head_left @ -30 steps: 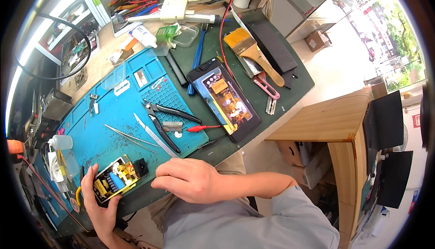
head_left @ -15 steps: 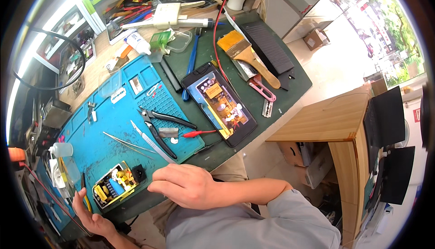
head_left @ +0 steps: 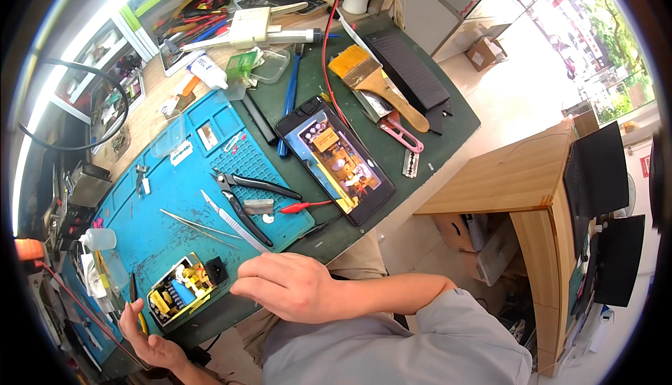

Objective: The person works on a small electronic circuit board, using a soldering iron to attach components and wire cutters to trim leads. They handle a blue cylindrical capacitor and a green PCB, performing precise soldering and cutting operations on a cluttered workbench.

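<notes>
An opened power-supply unit [head_left: 185,292], with yellow and blue parts and a black socket at one end, sits on the near edge of the blue work mat [head_left: 140,234]. To its left is my left hand [head_left: 152,336], fingers apart and palm turned towards the unit, holding nothing I can see. My right hand [head_left: 288,288] hovers to its right, fingers curled together; what they hold, if anything, is hidden. Beyond that hand lie a scalpel-like tool [head_left: 234,220], tweezers [head_left: 199,224] and black-handled cutters [head_left: 241,203].
A phone [head_left: 337,162] with a lit screen lies right of the mat. Farther back are a wide brush [head_left: 378,87], a pink-handled cutter [head_left: 400,133], a blue tool [head_left: 290,101] and a white bottle [head_left: 208,71]. A red-clipped lead [head_left: 297,207] crosses the mat's edge. A wooden desk [head_left: 497,175] stands at right.
The whole view has shifted slightly. My left hand is a little lower and more to the right in the picture; my right hand keeps nearly the same pose. Nothing has been picked up.
</notes>
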The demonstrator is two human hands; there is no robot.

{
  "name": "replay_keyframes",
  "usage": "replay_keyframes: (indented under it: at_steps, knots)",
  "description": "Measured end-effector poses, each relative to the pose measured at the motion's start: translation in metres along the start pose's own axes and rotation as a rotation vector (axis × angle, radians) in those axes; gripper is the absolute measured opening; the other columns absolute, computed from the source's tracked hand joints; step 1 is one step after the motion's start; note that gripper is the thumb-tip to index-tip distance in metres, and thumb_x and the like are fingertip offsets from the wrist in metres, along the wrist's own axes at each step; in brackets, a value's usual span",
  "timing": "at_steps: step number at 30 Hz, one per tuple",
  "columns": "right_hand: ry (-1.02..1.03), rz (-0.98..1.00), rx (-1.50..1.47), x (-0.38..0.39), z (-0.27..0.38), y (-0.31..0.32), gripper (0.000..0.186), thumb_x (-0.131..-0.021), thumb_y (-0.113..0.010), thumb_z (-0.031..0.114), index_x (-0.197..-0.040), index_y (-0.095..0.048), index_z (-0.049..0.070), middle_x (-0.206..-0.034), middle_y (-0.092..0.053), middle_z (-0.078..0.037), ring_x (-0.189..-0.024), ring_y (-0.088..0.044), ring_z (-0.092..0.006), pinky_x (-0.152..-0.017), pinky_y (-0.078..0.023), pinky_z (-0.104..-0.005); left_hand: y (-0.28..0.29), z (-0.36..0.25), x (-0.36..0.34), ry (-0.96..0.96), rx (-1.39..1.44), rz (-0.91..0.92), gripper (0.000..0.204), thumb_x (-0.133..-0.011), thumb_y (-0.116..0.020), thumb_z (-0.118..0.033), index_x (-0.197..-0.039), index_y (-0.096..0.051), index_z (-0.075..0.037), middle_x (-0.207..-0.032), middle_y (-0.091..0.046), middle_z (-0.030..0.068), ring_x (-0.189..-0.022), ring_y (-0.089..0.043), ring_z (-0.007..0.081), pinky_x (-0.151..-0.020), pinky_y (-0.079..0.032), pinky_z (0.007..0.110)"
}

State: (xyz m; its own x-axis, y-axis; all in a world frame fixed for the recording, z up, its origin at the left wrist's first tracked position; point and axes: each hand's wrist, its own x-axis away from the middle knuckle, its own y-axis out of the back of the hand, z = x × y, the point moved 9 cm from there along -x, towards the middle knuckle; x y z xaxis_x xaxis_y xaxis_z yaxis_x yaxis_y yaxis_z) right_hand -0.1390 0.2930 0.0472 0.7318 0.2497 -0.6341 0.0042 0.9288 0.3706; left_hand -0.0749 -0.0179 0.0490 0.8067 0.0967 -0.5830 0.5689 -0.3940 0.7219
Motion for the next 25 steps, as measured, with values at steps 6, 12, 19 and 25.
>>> replay_keyframes:
  at_steps: [6,12,19,25]
  knots:
    - [-0.008,-0.005,-0.014,-0.0006,-0.0006,0.0,0.027,-0.078,-0.075,0.001,-0.104,-0.07,0.006,-0.101,-0.066,-0.005,-0.078,-0.068,-0.0212,-0.065,-0.055,-0.0323,0.0002,0.0002,0.0001,0.004,0.003,-0.001,0.081,-0.111,-0.035,-0.064,-0.141,-0.058,0.008,-0.114,-0.069,0.0169,-0.109,-0.063,0.0299,-0.103,-0.048,0.046]
    - [-0.011,-0.008,-0.007,-0.0004,-0.0007,-0.0006,0.027,-0.078,-0.075,0.0,-0.104,-0.07,0.006,-0.1,-0.066,-0.005,-0.078,-0.067,-0.0212,-0.065,-0.055,-0.0322,-0.0003,-0.0006,-0.0007,0.005,-0.002,0.009,0.081,-0.112,-0.034,-0.064,-0.14,-0.058,0.008,-0.114,-0.07,0.0172,-0.109,-0.063,0.0301,-0.103,-0.048,0.046]
    - [-0.015,-0.008,-0.01,-0.0007,-0.001,-0.0003,0.027,-0.078,-0.076,0.0,-0.104,-0.07,0.006,-0.099,-0.066,-0.005,-0.078,-0.067,-0.0212,-0.065,-0.055,-0.0323,-0.0004,-0.0012,-0.0012,-0.003,-0.004,0.021,0.079,-0.112,-0.033,-0.063,-0.14,-0.057,0.007,-0.113,-0.07,0.017,-0.11,-0.062,0.0304,-0.104,-0.047,0.046]
    - [-0.017,-0.01,0.014,0.0003,-0.0015,-0.0016,0.027,-0.078,-0.076,0.0,-0.104,-0.07,0.006,-0.099,-0.066,-0.005,-0.079,-0.068,-0.0211,-0.065,-0.055,-0.0322,-0.0006,-0.0015,-0.0019,-0.019,-0.025,0.039,0.08,-0.112,-0.032,-0.064,-0.142,-0.057,0.006,-0.114,-0.07,0.0171,-0.109,-0.062,0.0307,-0.105,-0.045,0.047]
